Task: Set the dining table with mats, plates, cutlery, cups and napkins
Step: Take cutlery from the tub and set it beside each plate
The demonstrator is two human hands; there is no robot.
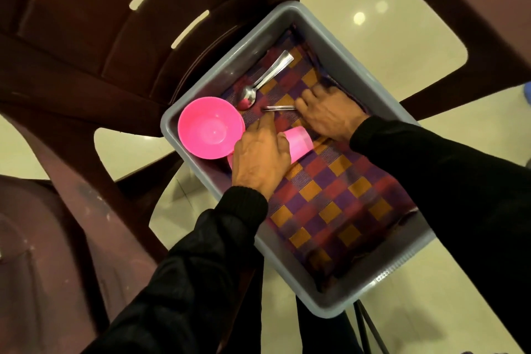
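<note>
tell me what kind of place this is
Likely a home or canteen dining area, seen just before the table is set: brown plastic chairs on a glossy tiled floor, and a grey tub holding a checked mat, a spoon and a pink bowl.

A single wide-angle view is taken from the person's head, directed steeply downward and slightly forward, so that the grey rectangular plastic tub point(287, 20) is seen almost from straight above and at close range, filling the middle of the frame on a diagonal. Both black-sleeved forearms are seen entering from the lower edge, while dark brown plastic chairs point(86, 23) and the glossy cream floor point(359, 3) are bent outward at the margins by the lens. No second view is supplied, so no overlap can be described.
</note>
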